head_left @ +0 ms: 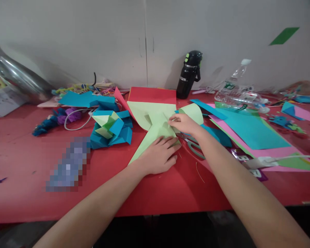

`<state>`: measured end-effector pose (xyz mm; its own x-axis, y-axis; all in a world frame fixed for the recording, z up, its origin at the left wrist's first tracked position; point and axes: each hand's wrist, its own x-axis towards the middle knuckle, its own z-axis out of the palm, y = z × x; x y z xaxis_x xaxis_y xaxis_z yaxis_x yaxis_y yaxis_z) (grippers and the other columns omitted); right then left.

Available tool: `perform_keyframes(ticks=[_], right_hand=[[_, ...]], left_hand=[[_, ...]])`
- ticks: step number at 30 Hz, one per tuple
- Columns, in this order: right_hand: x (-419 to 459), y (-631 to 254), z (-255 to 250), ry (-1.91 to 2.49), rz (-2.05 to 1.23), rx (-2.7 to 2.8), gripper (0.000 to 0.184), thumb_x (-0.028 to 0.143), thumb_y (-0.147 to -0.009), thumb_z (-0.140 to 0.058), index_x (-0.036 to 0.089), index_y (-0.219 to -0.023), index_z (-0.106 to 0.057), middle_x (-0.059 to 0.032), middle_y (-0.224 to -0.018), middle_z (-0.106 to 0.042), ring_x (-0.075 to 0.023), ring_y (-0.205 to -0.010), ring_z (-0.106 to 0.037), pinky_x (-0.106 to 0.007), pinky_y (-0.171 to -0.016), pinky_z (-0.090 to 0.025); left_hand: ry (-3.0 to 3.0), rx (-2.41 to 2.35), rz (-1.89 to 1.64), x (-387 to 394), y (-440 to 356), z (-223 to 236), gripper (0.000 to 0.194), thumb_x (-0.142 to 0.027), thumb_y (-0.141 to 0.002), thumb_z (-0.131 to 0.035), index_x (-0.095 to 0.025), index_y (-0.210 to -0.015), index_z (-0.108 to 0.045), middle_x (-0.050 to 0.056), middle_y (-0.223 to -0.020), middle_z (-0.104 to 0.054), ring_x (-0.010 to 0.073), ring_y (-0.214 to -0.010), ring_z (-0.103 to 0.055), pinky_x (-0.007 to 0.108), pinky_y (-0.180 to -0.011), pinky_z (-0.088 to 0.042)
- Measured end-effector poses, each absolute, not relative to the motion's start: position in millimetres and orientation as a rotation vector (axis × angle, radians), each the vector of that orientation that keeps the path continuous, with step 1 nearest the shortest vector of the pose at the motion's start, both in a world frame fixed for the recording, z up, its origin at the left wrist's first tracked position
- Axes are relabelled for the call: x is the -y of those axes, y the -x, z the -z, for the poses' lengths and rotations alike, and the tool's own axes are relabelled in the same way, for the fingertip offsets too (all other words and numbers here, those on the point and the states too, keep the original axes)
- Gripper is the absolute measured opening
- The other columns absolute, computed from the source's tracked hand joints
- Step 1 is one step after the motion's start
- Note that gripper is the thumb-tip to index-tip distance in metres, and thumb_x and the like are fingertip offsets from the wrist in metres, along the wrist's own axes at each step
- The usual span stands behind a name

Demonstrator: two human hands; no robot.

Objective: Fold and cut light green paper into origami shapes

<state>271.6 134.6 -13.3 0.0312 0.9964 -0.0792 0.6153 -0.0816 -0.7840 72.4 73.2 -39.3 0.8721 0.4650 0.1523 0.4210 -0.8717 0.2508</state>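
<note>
Forearms [100,196] across table edge [170,209], paper [157,126] beyond

The single view looks from the person's head, forward and down across the red table [150,196], whose near edge runs low in the frame, to the grey wall [93,41] behind. It sits close above the work: the left forearm [100,196] and right forearm [237,175] rise from the lower corners to the left hand [158,155] and right hand [183,123], both near the middle of this wide frame.
</note>
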Motion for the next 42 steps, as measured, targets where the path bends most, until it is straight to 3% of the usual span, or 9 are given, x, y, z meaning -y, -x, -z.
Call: perform_keyframes(ticks=[9, 14, 22, 25, 29, 32, 35, 37, 42], right_hand=[[-122, -270, 8, 1.688, -1.063, 1.579, 0.031, 0.031, -0.083, -0.069, 0.017, -0.109, -0.06, -0.0006, -0.072, -0.063, -0.0153, -0.06, -0.058, -0.029, -0.055, -0.044], [-107, -262, 11, 1.492, -0.973, 1.512, 0.036, 0.027, -0.082, -0.066, 0.022, -0.117, -0.055, 0.005, -0.064, -0.056, -0.0124, -0.051, -0.05, -0.028, -0.051, -0.04], [-91, -244, 2, 1.278, -1.051, 1.147, 0.069, 0.026, -0.08, -0.066, 0.028, -0.144, -0.04, 0.0071, -0.059, -0.051, -0.0142, -0.046, -0.05, -0.028, -0.042, -0.04], [-82, -239, -7, 1.192, -1.069, 1.188, 0.069, 0.033, -0.085, -0.067, 0.029, -0.148, -0.038, 0.0045, -0.065, -0.056, -0.0162, -0.053, -0.056, -0.03, -0.048, -0.047], [-70, -238, -21, 1.233, -0.672, 1.399, 0.029, 0.044, -0.094, -0.056, 0.025, -0.112, -0.068, -0.0053, -0.089, -0.066, -0.0214, -0.084, -0.065, -0.036, -0.071, -0.055], [-66, -245, -28, 1.282, -0.177, 1.467, 0.024, 0.043, -0.097, -0.055, 0.027, -0.1, -0.072, -0.0084, -0.112, -0.066, -0.0267, -0.112, -0.061, -0.044, -0.098, -0.05], [-65, -256, -32, 1.246, 0.002, 1.484, 0.022, 0.043, -0.095, -0.059, 0.028, -0.1, -0.074, -0.0083, -0.124, -0.063, -0.0291, -0.124, -0.057, -0.049, -0.11, -0.041], [-67, -263, -35, 1.207, -0.162, 1.459, 0.027, 0.048, -0.096, -0.056, 0.027, -0.099, -0.073, -0.0083, -0.121, -0.067, -0.0287, -0.12, -0.06, -0.047, -0.106, -0.045], [-72, -273, -39, 1.238, -1.002, 1.154, 0.056, 0.07, -0.094, -0.039, 0.023, -0.102, -0.07, -0.0112, -0.103, -0.073, -0.0288, -0.093, -0.072, -0.042, -0.079, -0.057]], left_hand=[[-2.769, -0.739, -0.473, -69, -72, 36, 0.044, -0.034, -0.098, -0.049, -0.013, -0.136, -0.052, 0.015, -0.141, -0.054, 0.0294, -0.133, -0.049, 0.044, -0.114, -0.038], [-2.776, -0.851, -0.598, -66, -73, 35, 0.046, -0.035, -0.094, -0.057, -0.014, -0.134, -0.048, 0.015, -0.139, -0.055, 0.031, -0.128, -0.053, 0.045, -0.106, -0.045], [-2.896, -1.027, -1.127, -63, -72, 27, 0.039, -0.012, -0.087, -0.058, -0.016, -0.126, -0.055, 0.011, -0.121, -0.068, 0.0279, -0.111, -0.065, 0.039, -0.09, -0.05], [-2.81, -1.027, -1.291, -63, -61, 15, 0.032, -0.007, -0.087, -0.057, -0.019, -0.116, -0.062, 0.007, -0.112, -0.072, 0.025, -0.1, -0.068, 0.037, -0.082, -0.05], [-2.364, -1.015, -1.557, -62, -44, -7, 0.011, -0.016, -0.093, -0.061, -0.019, -0.101, -0.068, 0.004, -0.094, -0.074, 0.0166, -0.084, -0.067, 0.028, -0.074, -0.051], [-1.982, -1.212, -1.685, -62, -34, -21, 0.009, -0.027, -0.095, -0.064, -0.02, -0.096, -0.069, -0.001, -0.078, -0.069, 0.0122, -0.069, -0.062, 0.024, -0.063, -0.049], [-1.637, -1.125, -1.637, -67, -25, -29, 0.018, -0.038, -0.092, -0.067, -0.02, -0.091, -0.07, 0.0, -0.078, -0.068, 0.0134, -0.068, -0.063, 0.024, -0.059, -0.05], [-1.453, -1.055, -1.569, -72, -19, -33, 0.023, -0.043, -0.089, -0.069, -0.02, -0.093, -0.069, 0.002, -0.082, -0.07, 0.0157, -0.071, -0.067, 0.025, -0.059, -0.053], [-1.219, -1.009, -1.239, -83, -10, -38, 0.037, -0.046, -0.084, -0.073, -0.018, -0.107, -0.067, 0.007, -0.084, -0.074, 0.0219, -0.07, -0.072, 0.029, -0.055, -0.058]])
